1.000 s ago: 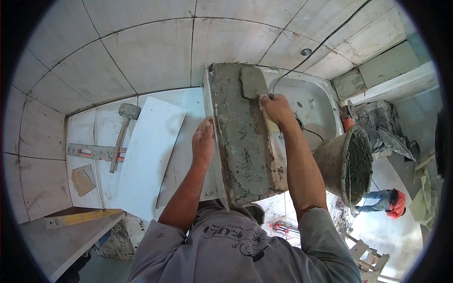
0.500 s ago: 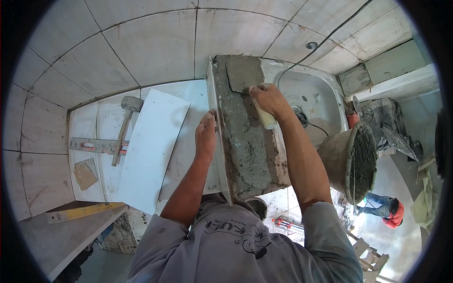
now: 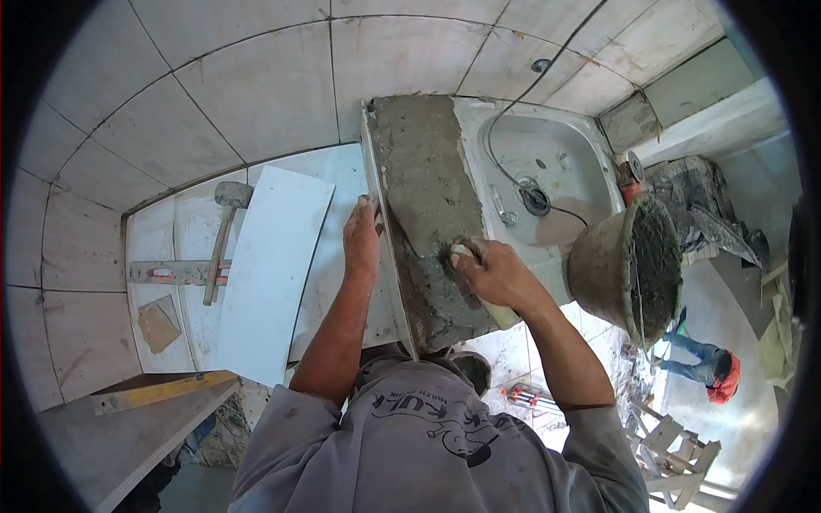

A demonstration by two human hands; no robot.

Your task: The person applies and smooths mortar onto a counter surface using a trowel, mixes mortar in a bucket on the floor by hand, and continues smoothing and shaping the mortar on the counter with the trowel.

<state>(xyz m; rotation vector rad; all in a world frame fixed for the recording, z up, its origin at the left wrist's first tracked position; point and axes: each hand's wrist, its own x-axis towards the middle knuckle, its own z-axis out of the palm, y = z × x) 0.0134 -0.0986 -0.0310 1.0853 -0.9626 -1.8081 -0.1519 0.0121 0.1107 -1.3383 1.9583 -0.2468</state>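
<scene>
My right hand [image 3: 494, 272] is wrapped round the pale handle of a trowel [image 3: 502, 315]. Its mortar-coated blade lies against the bed of wet grey mortar [image 3: 419, 141], and blade and mortar are hard to tell apart. The far part of the bed looks smoother, the near part rougher. Along the bed's left side runs a thin upright panel [image 3: 395, 282]. My left hand [image 3: 362, 244], fingers stretched out, rests against the outer face of this panel.
A sink [image 3: 564, 154] adjoins the mortar's right side. Beyond my right forearm stands a mortar bucket [image 3: 603, 261]. At left lie a white tile [image 3: 274, 274], a mallet [image 3: 231, 195] and a spirit level [image 3: 158, 272]. A person in red [image 3: 723, 376] is lower down at right.
My right hand has drawn the trowel toward me along the mortar, leaving the far part more evenly spread. My left hand stays against the panel. The view has shifted slightly.
</scene>
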